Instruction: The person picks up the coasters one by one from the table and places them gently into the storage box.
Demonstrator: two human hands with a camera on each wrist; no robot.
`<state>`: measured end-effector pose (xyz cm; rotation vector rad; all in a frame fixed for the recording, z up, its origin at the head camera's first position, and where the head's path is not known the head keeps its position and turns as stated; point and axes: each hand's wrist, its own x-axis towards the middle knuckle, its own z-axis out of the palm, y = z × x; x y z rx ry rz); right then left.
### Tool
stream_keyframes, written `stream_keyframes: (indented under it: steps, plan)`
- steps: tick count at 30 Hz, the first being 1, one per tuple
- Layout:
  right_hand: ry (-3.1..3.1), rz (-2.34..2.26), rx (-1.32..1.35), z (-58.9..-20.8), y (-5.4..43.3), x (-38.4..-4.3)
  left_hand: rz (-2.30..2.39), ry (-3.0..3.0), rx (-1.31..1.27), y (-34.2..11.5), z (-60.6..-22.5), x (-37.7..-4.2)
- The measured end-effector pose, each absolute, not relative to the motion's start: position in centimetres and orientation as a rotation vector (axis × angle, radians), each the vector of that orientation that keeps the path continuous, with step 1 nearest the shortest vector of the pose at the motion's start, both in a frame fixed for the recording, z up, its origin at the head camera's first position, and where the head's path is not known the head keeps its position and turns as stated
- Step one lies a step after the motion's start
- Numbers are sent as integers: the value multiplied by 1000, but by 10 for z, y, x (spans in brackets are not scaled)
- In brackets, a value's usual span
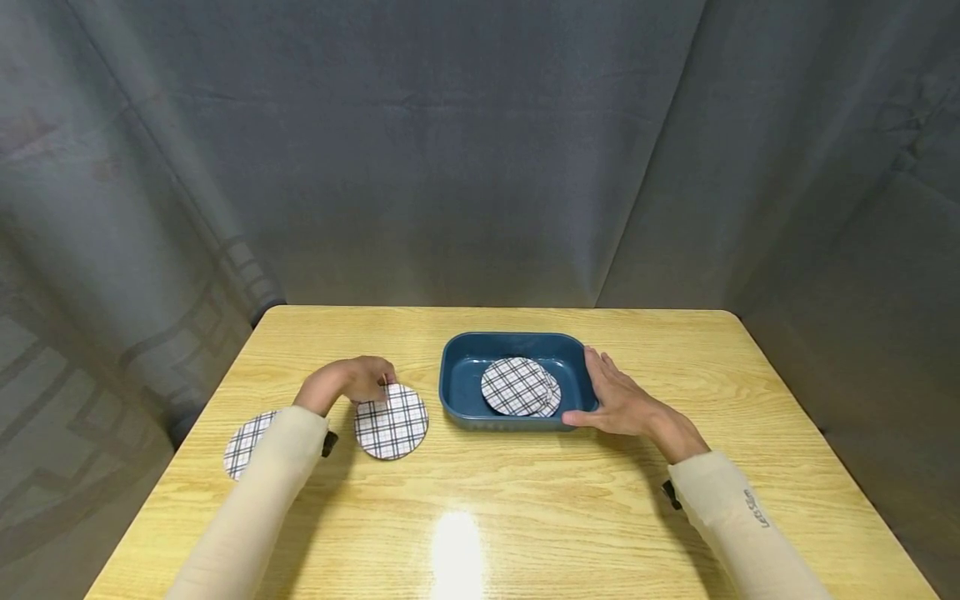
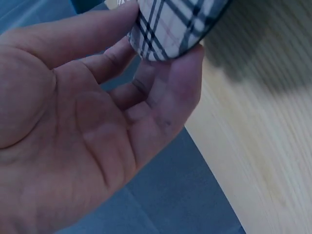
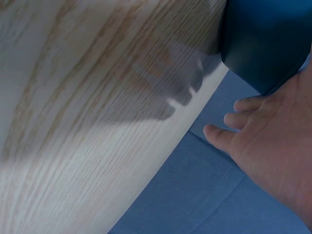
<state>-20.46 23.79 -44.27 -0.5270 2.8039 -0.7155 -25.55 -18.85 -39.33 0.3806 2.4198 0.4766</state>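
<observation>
My left hand [image 1: 363, 379] pinches a round plaid coaster [image 1: 392, 423] by its edge. In the left wrist view the thumb lies on one face of the coaster [image 2: 173, 27] and the fingers are behind it. Beside it stands a dark blue rectangular bin [image 1: 459, 392], holding overlapping plaid coasters [image 1: 513, 386]. My right hand [image 1: 622, 400] rests against the bin's right end, thumb at the front corner and fingers stretched along the side. The right wrist view shows those fingers straight next to the bin's wall [image 3: 265, 44].
Another plaid coaster [image 1: 246, 442] lies on the left of the wooden table [image 1: 570, 517], partly hidden by my left sleeve. Grey curtains [image 1: 450, 167] hang behind the table and on both sides.
</observation>
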Motion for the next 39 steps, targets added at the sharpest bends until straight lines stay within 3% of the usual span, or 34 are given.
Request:
stream_keyframes:
  steps: [9,39]
  plan:
    - [2799,-721,-519,-443,239,-205,581,2364,476,-196,-379,-255]
    - [2840,-655,-520,-440,238,-205,1155,2400,411,-211,-349,-269]
